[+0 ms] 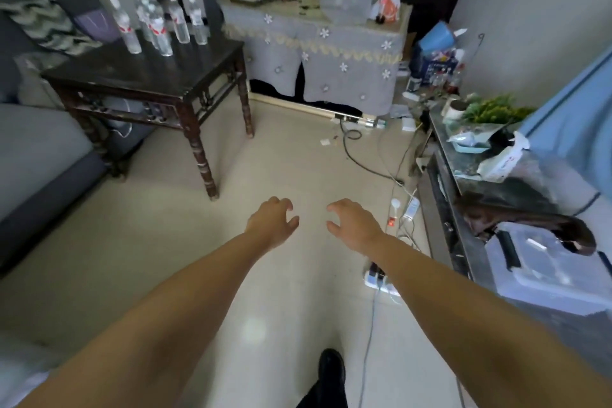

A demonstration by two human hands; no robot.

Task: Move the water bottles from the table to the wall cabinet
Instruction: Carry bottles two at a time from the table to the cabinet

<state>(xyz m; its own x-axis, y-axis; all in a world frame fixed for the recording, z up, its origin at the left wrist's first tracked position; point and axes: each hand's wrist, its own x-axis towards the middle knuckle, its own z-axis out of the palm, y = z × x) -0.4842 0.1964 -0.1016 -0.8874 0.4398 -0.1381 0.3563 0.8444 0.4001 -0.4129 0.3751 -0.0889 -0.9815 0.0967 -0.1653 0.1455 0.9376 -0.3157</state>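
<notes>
a person's 2 bare hands reach out over a pale glossy tiled floor (291, 159) at the centre of the frame, the left hand (270, 220) and the right hand (354, 222) side by side and apart, fingers loosely curled and spread, holding nothing. the water bottles (159, 23), clear plastic with white caps and red-and-white labels too blurred to read, stand upright in a cluster at the upper left of the frame, on the far part of a dark, polished wooden counter (155, 76) with turned legs and a carved lower rail. they are well apart from both hands. a grey sofa (36, 142) with a patterned cushion runs along the left edge. at the top centre, a grey cloth with white flower shapes and a cream lace band (331, 53) drapes over a piece of furniture, and on it sits an orange-and-white plastic bag (389, 0). cables and a white power strip (381, 281) lie on the floor at the right. a clear plastic lidded box (543, 268) sits at the right edge, on a dark stone-topped unit. a black shoe (331, 371) shows at the bottom centre.
</notes>
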